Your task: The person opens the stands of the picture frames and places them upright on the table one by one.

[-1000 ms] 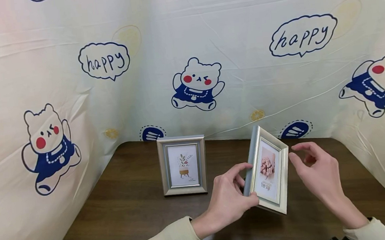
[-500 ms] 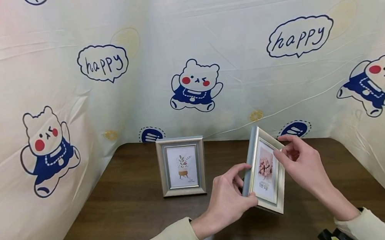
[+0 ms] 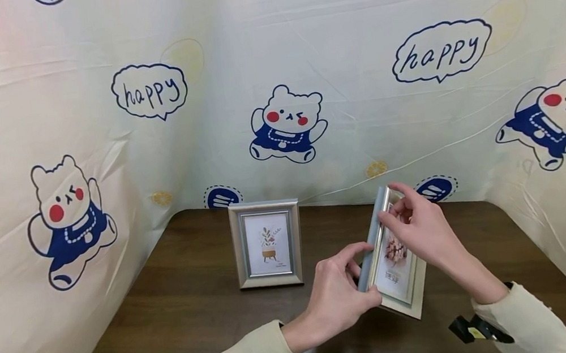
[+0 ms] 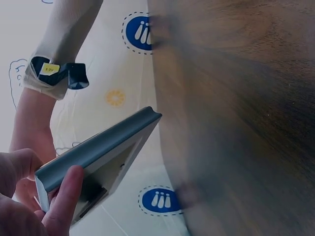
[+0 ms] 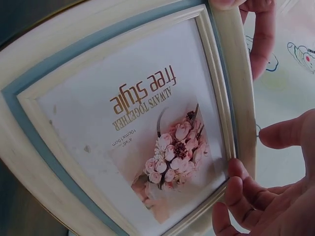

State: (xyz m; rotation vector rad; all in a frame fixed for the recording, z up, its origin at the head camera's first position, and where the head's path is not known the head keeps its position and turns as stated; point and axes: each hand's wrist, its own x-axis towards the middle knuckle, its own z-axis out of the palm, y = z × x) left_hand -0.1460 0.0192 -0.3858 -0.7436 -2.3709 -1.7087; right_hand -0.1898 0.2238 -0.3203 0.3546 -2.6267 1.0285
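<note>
Floral picture frame (image 3: 393, 272), four o'clock: presumably light, stiff, fragile-faced; best held by rails (image 5: 244, 108). Left hand (image 3: 334, 291) grips nine-o'clock rail; right hand (image 3: 425, 232) at eleven-o'clock corner, grasp undeterminable.

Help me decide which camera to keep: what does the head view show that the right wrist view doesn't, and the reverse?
Only the head view: the standing potted-plant frame and the cream sleeves.
Only the right wrist view: readable "ALWAYS TOGETHER" lettering.
Both: the flower frame, the left hand gripping it, the right hand by it, and the patterned cloth.
</note>
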